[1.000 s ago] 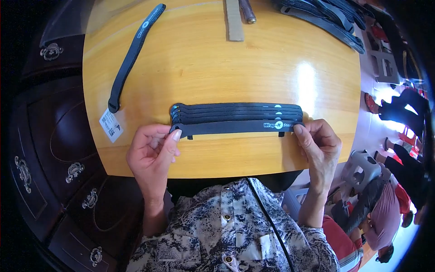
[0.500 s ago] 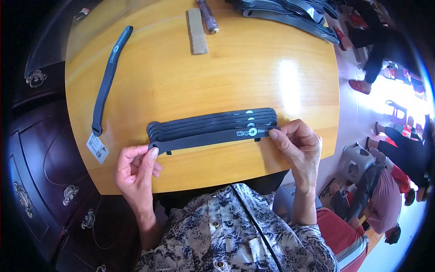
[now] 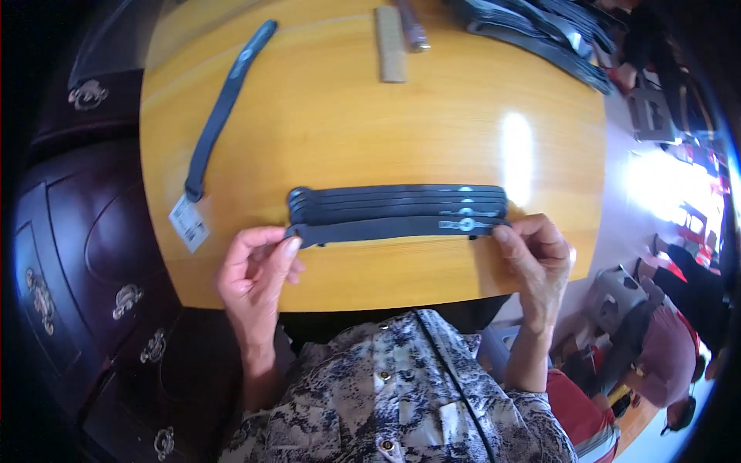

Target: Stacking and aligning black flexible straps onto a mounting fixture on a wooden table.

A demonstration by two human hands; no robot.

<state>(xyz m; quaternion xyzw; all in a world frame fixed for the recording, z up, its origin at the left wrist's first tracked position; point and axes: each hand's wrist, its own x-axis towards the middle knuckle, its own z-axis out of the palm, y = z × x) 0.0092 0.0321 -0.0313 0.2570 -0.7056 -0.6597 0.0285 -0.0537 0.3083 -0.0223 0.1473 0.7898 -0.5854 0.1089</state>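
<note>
A black hook-and-loop strap [image 3: 370,231] is stretched level between my two hands, pale print near its right end. My left hand [image 3: 261,266] pinches its left, slotted end between thumb and fingers. Its right end is in the pinch of my right hand [image 3: 539,251]. Just beyond it, a row of several similar straps [image 3: 386,197] lies overlapped on the wooden table, their looped ends at the left. Small dark tabs peek out below the held strap near both ends. What they belong to is hidden.
A single black strap [image 3: 224,116] with a white label [image 3: 188,222] at its near end lies at the left. At the back are a cardboard strip [image 3: 391,46], a purplish-handled tool [image 3: 413,27] and a heap of dark straps [image 3: 540,38]. People sit at the right beside a grey stool [image 3: 617,297].
The whole view has shifted, so the table and everything on it appear further right. Both hands keep their pinch on the strap, which stays in front of the row.
</note>
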